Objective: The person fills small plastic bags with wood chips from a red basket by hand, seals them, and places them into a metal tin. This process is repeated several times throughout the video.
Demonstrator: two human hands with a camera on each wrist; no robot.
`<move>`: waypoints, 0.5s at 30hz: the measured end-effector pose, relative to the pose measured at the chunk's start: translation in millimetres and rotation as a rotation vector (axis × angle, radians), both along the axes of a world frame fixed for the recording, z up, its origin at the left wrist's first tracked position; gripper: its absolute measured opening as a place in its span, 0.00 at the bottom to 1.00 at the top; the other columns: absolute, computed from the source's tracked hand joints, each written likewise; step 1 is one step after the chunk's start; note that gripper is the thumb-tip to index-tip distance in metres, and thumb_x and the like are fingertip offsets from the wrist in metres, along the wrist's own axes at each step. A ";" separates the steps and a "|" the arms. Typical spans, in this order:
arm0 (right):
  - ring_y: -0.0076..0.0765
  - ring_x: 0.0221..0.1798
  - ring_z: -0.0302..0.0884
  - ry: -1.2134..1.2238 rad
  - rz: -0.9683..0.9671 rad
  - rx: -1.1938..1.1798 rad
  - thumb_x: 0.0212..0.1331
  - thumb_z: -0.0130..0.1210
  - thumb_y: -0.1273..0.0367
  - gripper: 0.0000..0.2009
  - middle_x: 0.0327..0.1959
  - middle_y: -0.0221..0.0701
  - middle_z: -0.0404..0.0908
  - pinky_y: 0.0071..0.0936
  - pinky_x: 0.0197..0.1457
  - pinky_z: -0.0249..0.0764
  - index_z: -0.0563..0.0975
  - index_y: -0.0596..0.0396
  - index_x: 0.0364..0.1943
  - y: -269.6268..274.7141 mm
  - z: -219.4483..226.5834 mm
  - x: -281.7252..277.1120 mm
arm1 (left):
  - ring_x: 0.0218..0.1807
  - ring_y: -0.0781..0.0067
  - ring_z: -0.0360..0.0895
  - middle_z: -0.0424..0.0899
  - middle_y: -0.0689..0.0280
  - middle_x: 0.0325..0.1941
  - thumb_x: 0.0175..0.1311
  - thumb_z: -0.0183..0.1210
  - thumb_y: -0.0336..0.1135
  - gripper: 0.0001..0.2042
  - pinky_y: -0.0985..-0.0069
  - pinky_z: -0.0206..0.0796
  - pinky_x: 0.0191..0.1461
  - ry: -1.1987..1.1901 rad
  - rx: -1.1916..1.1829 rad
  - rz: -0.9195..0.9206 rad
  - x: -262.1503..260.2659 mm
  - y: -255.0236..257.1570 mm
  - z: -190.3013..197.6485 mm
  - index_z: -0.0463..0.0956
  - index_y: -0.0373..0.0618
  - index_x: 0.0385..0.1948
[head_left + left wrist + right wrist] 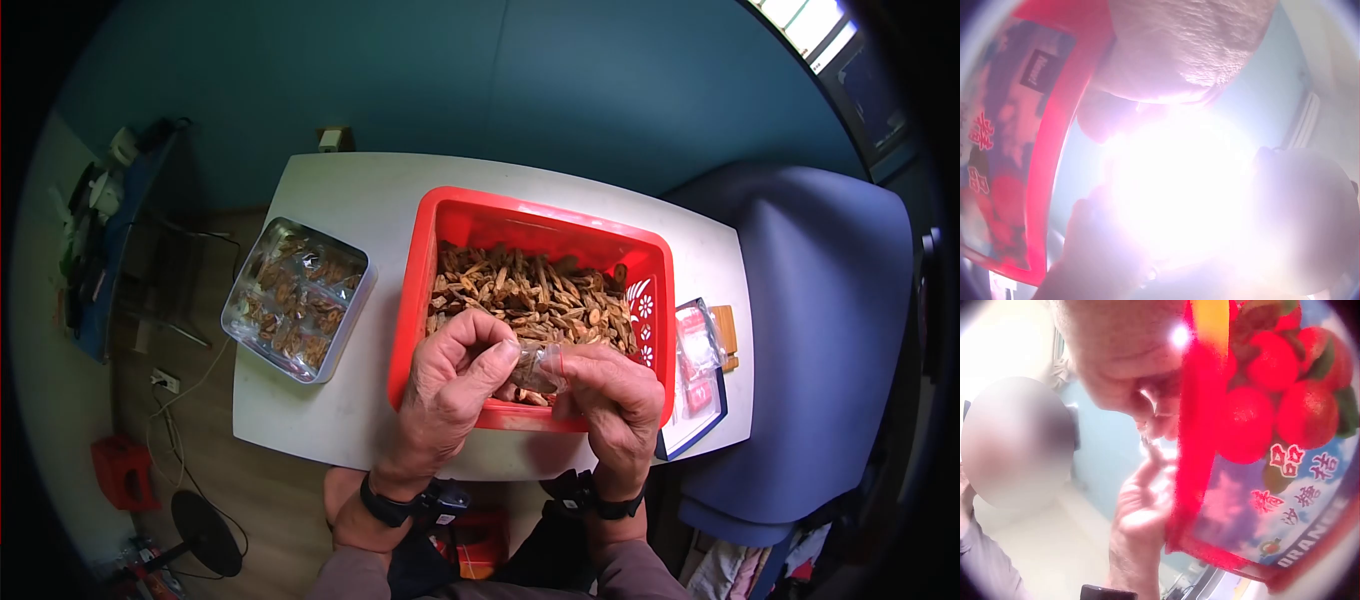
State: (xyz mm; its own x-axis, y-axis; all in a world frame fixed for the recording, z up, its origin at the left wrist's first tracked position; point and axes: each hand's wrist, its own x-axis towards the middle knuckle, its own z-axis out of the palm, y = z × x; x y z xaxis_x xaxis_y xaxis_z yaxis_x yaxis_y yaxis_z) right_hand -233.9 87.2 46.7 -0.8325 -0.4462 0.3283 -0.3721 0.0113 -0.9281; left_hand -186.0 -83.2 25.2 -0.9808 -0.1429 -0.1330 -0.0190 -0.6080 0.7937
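Place: small home packing corner | white table (360, 200) against a teal wall | red basket (440, 225) of dried slices | tin tray (355, 318) of filled packets, left | blue chair (820, 300), right | floor cables

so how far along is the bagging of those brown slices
Done: a clear rectangular tray on the white table already holds several filled packets. In hand: both the left hand and right hand pinch one small clear plastic packet of slices over the red plastic basket. Left: the basket's heap of brown dried slices is still large, so much remains.
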 end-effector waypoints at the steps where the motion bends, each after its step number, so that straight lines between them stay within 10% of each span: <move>1: 0.23 0.23 0.76 -0.003 0.015 -0.002 0.57 0.57 0.85 0.13 0.30 0.35 0.82 0.20 0.26 0.69 0.84 0.61 0.44 1.8 -0.9 -0.8 | 0.33 0.89 0.71 0.76 0.74 0.33 0.71 0.57 0.32 0.04 0.87 0.66 0.39 -0.001 -0.080 -0.021 0.8 -0.8 0.6 0.75 0.42 0.38; 15: 0.28 0.26 0.78 0.083 -0.071 0.134 0.52 0.63 0.83 0.10 0.24 0.34 0.80 0.24 0.30 0.71 0.85 0.62 0.40 3.7 0.7 -6.4 | 0.35 0.88 0.69 0.74 0.74 0.33 0.71 0.57 0.29 0.03 0.85 0.65 0.40 0.115 -0.429 0.027 -0.8 9.3 -11.2 0.73 0.40 0.37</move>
State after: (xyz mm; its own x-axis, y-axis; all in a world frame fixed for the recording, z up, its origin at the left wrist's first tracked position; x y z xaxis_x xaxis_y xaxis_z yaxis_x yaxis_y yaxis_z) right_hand -240.3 90.9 47.4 -0.8357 -0.4320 0.3391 -0.4417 0.1618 -0.8824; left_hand -186.8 -73.9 14.0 -0.9808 -0.1874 0.0539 0.0958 -0.2226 0.9702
